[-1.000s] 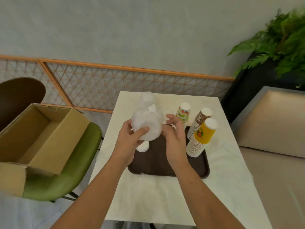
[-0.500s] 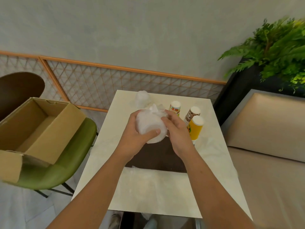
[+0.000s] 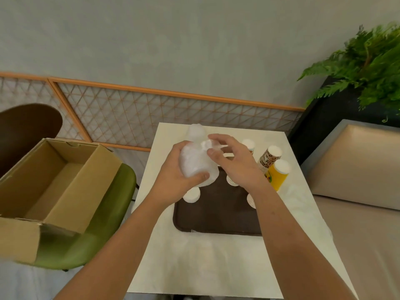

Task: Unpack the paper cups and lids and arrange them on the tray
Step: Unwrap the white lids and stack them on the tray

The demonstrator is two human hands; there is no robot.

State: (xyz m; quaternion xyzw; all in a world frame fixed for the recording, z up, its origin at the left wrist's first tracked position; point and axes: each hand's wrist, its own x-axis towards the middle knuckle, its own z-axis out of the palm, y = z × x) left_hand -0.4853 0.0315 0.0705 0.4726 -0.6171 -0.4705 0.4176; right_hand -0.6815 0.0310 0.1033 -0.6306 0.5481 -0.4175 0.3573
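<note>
Step in hand: opening the lid bag (image 3: 194,161). You held it in the air over the far-left corner of the tray (image 3: 216,221), not resting on anything. Your left hand (image 3: 177,176) wrapped round the bag's body from the left, thumb pressed across its lower front. Your right hand (image 3: 233,161) sat at the knot (image 3: 205,145) on top. Thumb and forefinger looked to pinch the film there, with the other fingers loosely spread. The bag was not open yet and no lids were out of it.

Judged next move: hold the body firm and work the knot loose or tear the film. Keep it over the tray so lids don't scatter off the table (image 3: 194,267).

- A single white cup (image 3: 191,195) sat at the tray's left edge.
- Two more white rounds sat toward its right edge, partly hidden by your forearm.
- The leopard-print stack (image 3: 268,159) and yellow stack (image 3: 277,176) stood by the tray's far-right corner. I couldn't tell whether they were on or off it.
- The cardboard box (image 3: 54,180) sat open on the green chair (image 3: 104,234), left of the table.

Writing: none readable. The yellow stack showed a small coloured graphic, too blurred to read. The box was plain.
</note>
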